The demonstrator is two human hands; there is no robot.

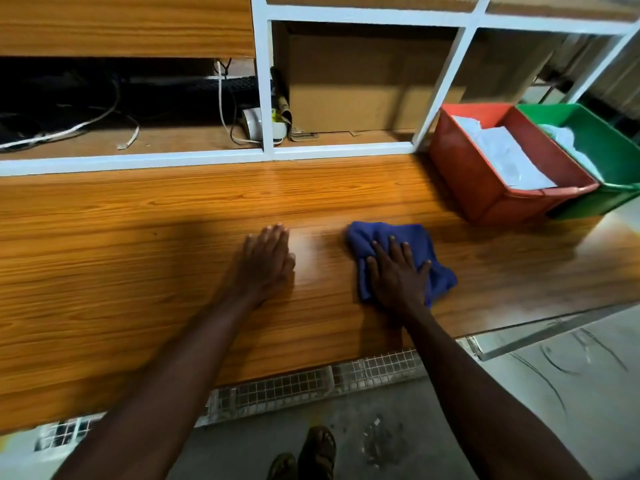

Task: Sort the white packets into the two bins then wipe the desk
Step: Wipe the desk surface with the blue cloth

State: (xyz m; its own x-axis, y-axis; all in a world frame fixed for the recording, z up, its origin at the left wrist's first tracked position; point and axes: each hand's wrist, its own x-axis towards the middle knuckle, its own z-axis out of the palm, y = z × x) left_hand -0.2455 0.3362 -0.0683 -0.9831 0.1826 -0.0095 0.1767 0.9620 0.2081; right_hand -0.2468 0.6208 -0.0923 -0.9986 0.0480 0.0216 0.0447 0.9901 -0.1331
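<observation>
Pressing flat on the blue cloth (pixel 398 258), the right hand (pixel 398 278) has its fingers straight and spread, a little right of the frame's middle. The cloth lies bunched on the wooden desk (pixel 138 271). The left hand (pixel 266 261) rests just left of it, fingers straight and close together, holding nothing. At the right edge of the frame sit a red bin (pixel 485 188) and a green bin (pixel 602 199) (side by side, touching). White packets (pixel 502 150) lie inside both bins.
</observation>
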